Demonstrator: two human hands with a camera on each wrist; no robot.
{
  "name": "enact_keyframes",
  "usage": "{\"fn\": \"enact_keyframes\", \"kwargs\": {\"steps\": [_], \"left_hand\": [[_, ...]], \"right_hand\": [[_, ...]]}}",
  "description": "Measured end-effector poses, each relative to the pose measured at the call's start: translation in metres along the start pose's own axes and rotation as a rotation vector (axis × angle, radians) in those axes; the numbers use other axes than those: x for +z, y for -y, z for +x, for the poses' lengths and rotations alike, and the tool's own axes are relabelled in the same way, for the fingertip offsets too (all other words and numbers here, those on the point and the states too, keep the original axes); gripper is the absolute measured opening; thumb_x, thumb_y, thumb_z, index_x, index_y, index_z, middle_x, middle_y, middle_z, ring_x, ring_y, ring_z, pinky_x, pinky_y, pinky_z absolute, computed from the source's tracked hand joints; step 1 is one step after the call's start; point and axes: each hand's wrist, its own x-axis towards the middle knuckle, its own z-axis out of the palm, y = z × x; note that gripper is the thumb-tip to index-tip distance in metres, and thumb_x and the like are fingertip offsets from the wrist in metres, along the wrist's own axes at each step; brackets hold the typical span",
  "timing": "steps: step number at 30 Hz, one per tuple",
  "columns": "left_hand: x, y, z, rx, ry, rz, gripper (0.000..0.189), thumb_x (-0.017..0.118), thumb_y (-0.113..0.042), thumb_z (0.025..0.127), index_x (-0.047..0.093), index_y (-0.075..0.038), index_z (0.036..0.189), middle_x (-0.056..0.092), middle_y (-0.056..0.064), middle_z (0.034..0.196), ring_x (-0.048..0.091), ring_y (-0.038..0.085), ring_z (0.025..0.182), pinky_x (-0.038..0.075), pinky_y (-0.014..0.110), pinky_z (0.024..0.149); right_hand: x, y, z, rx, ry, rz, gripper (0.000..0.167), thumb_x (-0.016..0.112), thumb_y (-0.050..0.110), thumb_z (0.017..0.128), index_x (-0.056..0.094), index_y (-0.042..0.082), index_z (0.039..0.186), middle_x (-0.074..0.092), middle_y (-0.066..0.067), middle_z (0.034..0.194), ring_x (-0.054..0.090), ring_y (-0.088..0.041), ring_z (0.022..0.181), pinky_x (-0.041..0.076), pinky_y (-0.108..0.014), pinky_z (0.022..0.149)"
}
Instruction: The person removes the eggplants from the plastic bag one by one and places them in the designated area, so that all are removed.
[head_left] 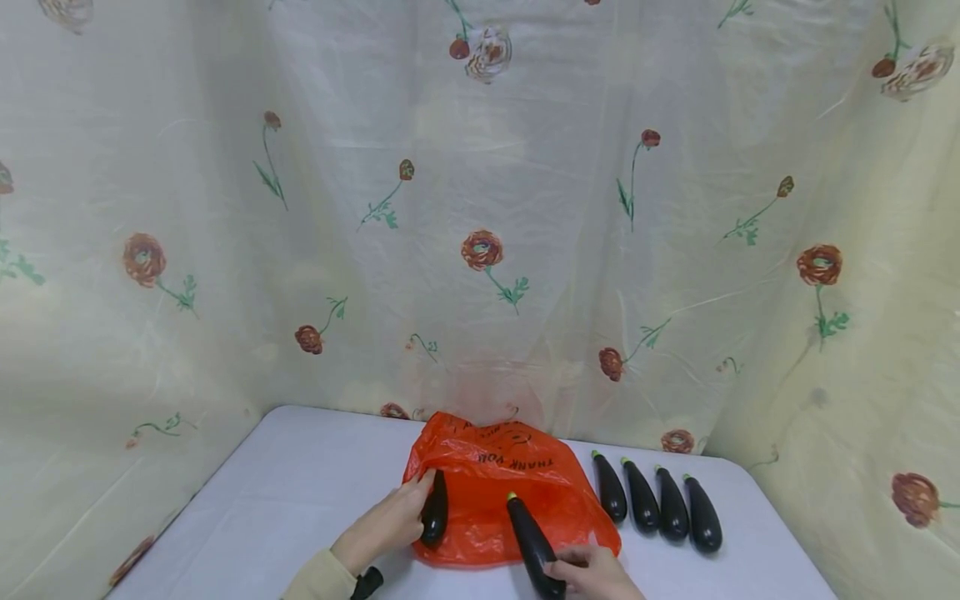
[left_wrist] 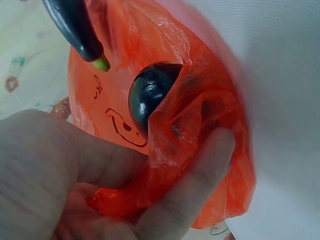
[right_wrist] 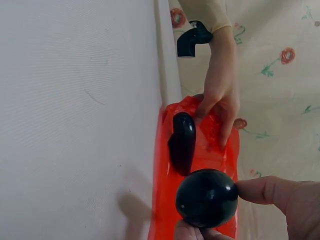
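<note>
A red plastic bag (head_left: pixel 558 492) printed with "THANK YOU" lies on the table, its mouth toward me. My left hand (head_left: pixel 393 521) pinches the bag's left edge between thumb and fingers, the film bunched in the left wrist view. Just inside the mouth, beside that hand, lies a dark eggplant (head_left: pixel 435 512); in the left wrist view, film partly covers this eggplant (left_wrist: pixel 150 92). With thumb and fingertips, my right hand (head_left: pixel 596 575) grips another eggplant (head_left: pixel 531 537) by its thick end. Its green stem end points at the bag's opening. In the right wrist view, its round bottom (right_wrist: pixel 206 197) faces the camera.
Several eggplants (head_left: pixel 672 508) lie in a row on the white table (head_left: pixel 300 475), right of the bag. A flower-patterned plastic curtain (head_left: pixel 480 167) hangs behind the table and along both sides. A black camera mount (head_left: pixel 367 583) sits at the left wrist.
</note>
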Motion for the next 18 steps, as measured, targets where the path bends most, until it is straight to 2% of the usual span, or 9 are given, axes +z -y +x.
{"fn": "enact_keyframes", "kwargs": {"steps": [9,18], "left_hand": [[-0.001,0.000,0.000,-0.006,-0.003,0.024,0.073,0.064,0.011,0.078,0.035,0.007,0.144,0.039,0.026,0.148,0.056,0.035,0.120,0.049,0.049,0.097],[0.001,0.000,0.001,-0.034,0.022,-0.010,0.072,0.065,0.010,0.080,0.034,0.006,0.145,0.045,0.023,0.145,0.057,0.031,0.120,0.048,0.049,0.098]], "right_hand": [[-0.010,-0.018,-0.001,0.020,-0.005,-0.049,0.046,0.071,0.032,0.083,0.068,-0.004,0.110,0.066,-0.006,0.087,0.057,-0.018,0.076,0.052,-0.032,0.071],[-0.021,-0.037,-0.004,-0.005,-0.046,-0.062,0.039,0.070,0.032,0.081,0.072,-0.001,0.103,0.067,-0.003,0.081,0.057,-0.015,0.074,0.051,-0.032,0.070]]}}
